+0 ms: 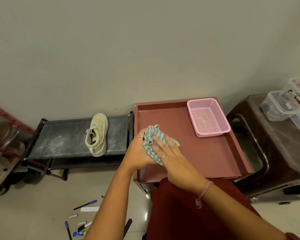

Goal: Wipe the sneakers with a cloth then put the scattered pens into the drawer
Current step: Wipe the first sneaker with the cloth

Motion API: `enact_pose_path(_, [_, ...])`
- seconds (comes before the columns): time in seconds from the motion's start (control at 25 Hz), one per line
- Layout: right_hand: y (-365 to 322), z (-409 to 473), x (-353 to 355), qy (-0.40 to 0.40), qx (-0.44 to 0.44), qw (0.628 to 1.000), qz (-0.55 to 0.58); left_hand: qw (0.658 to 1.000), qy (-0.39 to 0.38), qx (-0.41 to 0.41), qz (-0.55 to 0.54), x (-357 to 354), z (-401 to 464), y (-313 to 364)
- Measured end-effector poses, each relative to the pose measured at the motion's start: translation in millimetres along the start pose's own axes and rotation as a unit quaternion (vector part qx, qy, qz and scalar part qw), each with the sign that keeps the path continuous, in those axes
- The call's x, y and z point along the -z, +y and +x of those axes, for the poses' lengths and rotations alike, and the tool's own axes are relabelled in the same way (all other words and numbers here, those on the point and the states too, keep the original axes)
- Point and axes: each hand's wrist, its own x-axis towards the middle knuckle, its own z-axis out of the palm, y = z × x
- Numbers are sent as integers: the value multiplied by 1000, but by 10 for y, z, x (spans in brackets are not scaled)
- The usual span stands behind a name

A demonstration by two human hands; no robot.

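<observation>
The striped cloth [151, 144] is largely hidden between the left hand [139, 153], cupped under it, and the right hand [170, 153], pressed flat on top, above the red tray [215, 153]. One sneaker [97, 135] is seen on the black rack [62, 137]; about seven pens [85, 204] are scattered on the floor, some cut off by the left forearm. A pink basket [208, 117] is set in the tray's far corner.

Grey-green and white striped cloth [150, 146]; pale yellow-green sneaker [96, 135] at nine o'clock; pink basket [208, 117] at two o'clock on the reddish-brown tabletop [206, 153]; blue-capped pens [80, 217].
</observation>
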Motion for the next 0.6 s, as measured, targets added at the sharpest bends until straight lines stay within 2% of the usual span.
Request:
enact_pose_path(0.08, [194, 11, -128, 44, -36, 997, 60, 1000, 1, 5, 2, -18, -18, -5])
enact_pose_path(0.16, [464, 107, -188, 39, -140, 982, 124, 1000, 1, 7, 13, -33, -33, -20])
enact_pose_path(0.24, [485, 130, -215, 35, -181, 973, 141, 1000, 1, 6, 14, -24, -47, -61])
enact_pose_path(0.44, [158, -78, -198, 16, -59, 992, 107, 1000, -12, 7, -7, 8, -105, -82])
enact_pose_path(0.52, [324, -28, -229, 19, -86, 991, 105, 1000, -8, 3, -4, 25, -147, -114])
enact_pose_path(0.6, [622, 29, -305, -5, -150, 985, 90, 1000, -10, 10, 5, 50, -179, -181])
